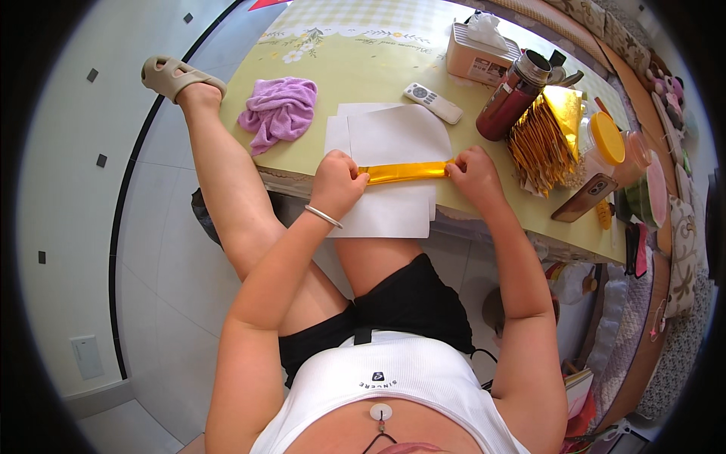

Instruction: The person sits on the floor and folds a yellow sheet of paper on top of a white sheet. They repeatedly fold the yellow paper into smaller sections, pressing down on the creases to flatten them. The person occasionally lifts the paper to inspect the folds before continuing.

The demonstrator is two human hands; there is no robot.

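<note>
A narrow strip of shiny gold foil paper is stretched level between my two hands, above white paper sheets. The sheets lie at the table's near edge, and part of them hangs over it. My left hand pinches the strip's left end and wears a silver bangle on the wrist. At the other end, the fingers of my right hand are closed on the strip. To the right of that hand stands a thick stack of folded gold foil pieces.
On the yellow table lie a purple cloth and a white remote. A dark red thermos, a tissue box, a jar with a yellow lid and a leaning phone crowd the right side. My raised leg rests along the table's left.
</note>
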